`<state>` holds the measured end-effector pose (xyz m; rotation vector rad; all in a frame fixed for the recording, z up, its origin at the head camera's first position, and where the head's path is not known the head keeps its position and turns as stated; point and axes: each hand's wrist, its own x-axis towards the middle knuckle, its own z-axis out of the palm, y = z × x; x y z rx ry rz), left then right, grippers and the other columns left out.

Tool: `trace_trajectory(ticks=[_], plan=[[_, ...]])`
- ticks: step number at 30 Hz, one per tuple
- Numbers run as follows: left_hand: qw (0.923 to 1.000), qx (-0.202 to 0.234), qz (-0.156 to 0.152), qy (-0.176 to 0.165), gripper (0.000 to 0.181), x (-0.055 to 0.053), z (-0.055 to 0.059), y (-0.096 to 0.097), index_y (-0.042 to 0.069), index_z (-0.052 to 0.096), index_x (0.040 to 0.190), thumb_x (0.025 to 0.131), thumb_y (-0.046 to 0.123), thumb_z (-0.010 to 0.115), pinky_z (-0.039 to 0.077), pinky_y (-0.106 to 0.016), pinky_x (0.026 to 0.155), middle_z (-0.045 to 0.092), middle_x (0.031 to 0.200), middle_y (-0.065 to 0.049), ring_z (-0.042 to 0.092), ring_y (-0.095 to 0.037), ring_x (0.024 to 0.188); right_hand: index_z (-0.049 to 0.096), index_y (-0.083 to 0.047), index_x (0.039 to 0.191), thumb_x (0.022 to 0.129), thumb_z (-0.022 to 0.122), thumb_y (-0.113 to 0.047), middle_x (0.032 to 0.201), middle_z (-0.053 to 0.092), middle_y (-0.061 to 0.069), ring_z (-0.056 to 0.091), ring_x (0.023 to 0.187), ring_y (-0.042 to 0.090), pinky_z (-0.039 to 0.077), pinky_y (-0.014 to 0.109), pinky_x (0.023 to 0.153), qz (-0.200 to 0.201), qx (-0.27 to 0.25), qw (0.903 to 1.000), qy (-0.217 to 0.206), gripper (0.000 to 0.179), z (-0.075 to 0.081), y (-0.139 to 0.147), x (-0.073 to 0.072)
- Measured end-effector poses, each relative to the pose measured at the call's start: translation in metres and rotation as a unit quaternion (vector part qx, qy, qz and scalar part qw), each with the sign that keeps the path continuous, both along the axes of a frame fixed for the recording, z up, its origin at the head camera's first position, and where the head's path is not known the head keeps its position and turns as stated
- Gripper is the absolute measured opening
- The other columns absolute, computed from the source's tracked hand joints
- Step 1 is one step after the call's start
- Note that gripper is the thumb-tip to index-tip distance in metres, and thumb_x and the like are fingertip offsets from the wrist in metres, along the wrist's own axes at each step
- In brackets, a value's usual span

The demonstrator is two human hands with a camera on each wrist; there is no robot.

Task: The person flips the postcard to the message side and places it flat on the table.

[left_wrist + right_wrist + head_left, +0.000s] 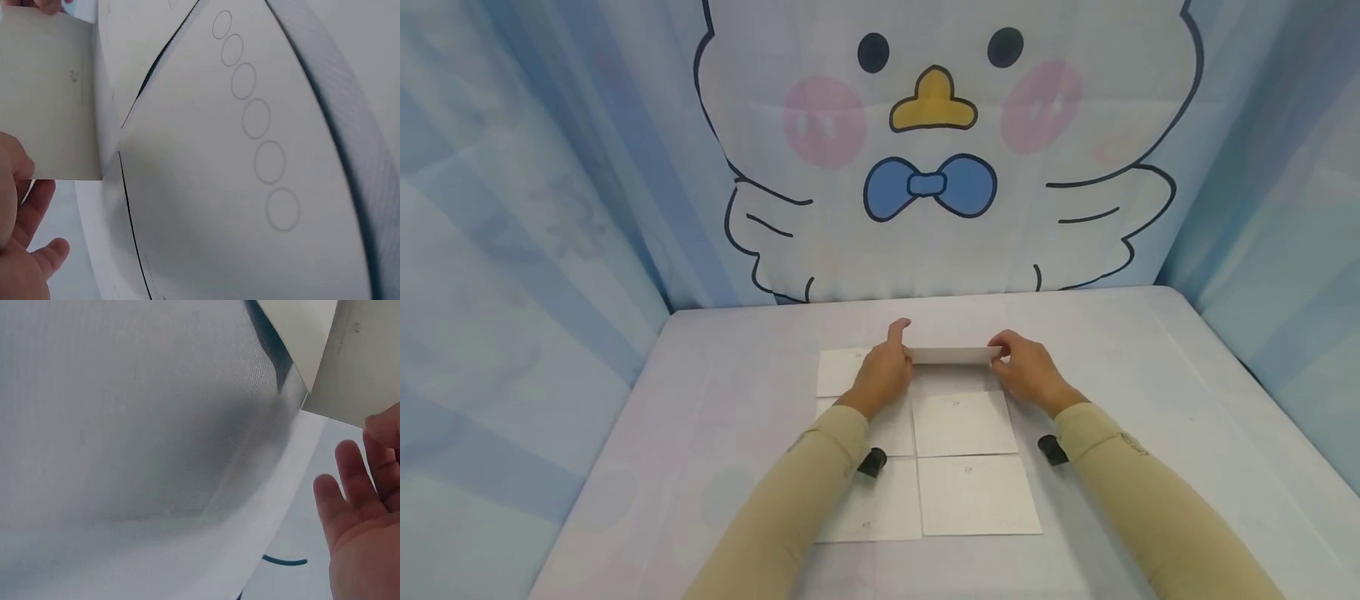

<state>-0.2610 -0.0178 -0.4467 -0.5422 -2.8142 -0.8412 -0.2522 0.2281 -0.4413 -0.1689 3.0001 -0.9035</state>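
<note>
Between both hands a white rectangular card [955, 356] is held up, tilted so that it looks like a narrow strip in the head view. My left hand [883, 371] pinches its left side, with one finger sticking out. On the opposite side, my right hand [1028, 369] pinches the edge between thumb and finger; its other fingers are spread in the right wrist view. A small pencil-like mark shows on the held card [47, 94] in the left wrist view. Flat white cards lie nearer the body in two columns, among them a right-hand card [966, 423] and a front one [979, 496].
At the back left another flat card [838, 372] lies partly behind my left hand. A row of drawn circles marks a card [187, 206] in the left wrist view. The table has a pale cloth [1150, 417]; a printed curtain [925, 250] hangs behind it.
</note>
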Motion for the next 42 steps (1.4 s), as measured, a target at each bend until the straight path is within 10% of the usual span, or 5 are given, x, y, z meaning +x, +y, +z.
trace_trajectory(ticks=[7, 18, 29, 42], plan=[[0.9931, 0.098, 0.002, 0.065, 0.055, 0.003, 0.0, 0.001, 0.0, 0.033, 0.141, 0.094, -0.001, 0.061, 0.055, -0.036, 0.067, 0.069, 0.089, -0.013, 0.061, -0.021, 0.067, 0.048, 0.005, 0.128, 0.097, 0.053, -0.01, 0.111, 0.059, 0.02, 0.057, 0.101, 0.034, 0.049, 0.046, 0.088, -0.042, -0.069, 0.9962, 0.031, 0.035, 0.003, 0.0, 0.001], [0.9827, 0.181, 0.039, 0.015, 0.025, 0.004, 0.004, 0.004, -0.003, 0.054, 0.118, 0.096, 0.0, 0.063, 0.054, -0.034, 0.086, 0.059, 0.11, -0.016, 0.064, -0.026, 0.1, 0.054, 0.005, 0.114, 0.095, 0.052, -0.007, 0.109, 0.061, 0.022, 0.059, 0.1, 0.036, 0.05, 0.047, 0.088, -0.057, -0.116, 0.9887, 0.075, 0.022, 0.008, -0.004, 0.006], [0.9966, 0.081, -0.01, 0.0, 0.048, 0.008, -0.002, 0.003, -0.004, 0.051, 0.139, 0.095, 0.004, 0.065, 0.035, -0.042, 0.111, 0.04, 0.148, -0.023, 0.043, -0.034, 0.136, 0.063, 0.005, 0.123, 0.098, 0.053, -0.01, 0.122, 0.061, 0.024, 0.061, 0.108, 0.037, 0.05, 0.05, 0.094, -0.048, -0.087, 0.9929, 0.066, 0.031, 0.006, -0.009, 0.009], [0.9997, -0.002, 0.005, -0.026, 0.054, 0.012, -0.008, 0.002, 0.0, 0.052, 0.142, 0.094, 0.015, 0.071, 0.037, -0.048, 0.109, 0.041, 0.152, -0.015, 0.042, -0.032, 0.138, 0.053, 0.004, 0.138, 0.098, 0.057, -0.013, 0.136, 0.052, 0.024, 0.059, 0.106, 0.036, 0.051, 0.049, 0.092, -0.029, -0.045, 0.9978, 0.038, 0.044, 0.0, -0.008, 0.011]])
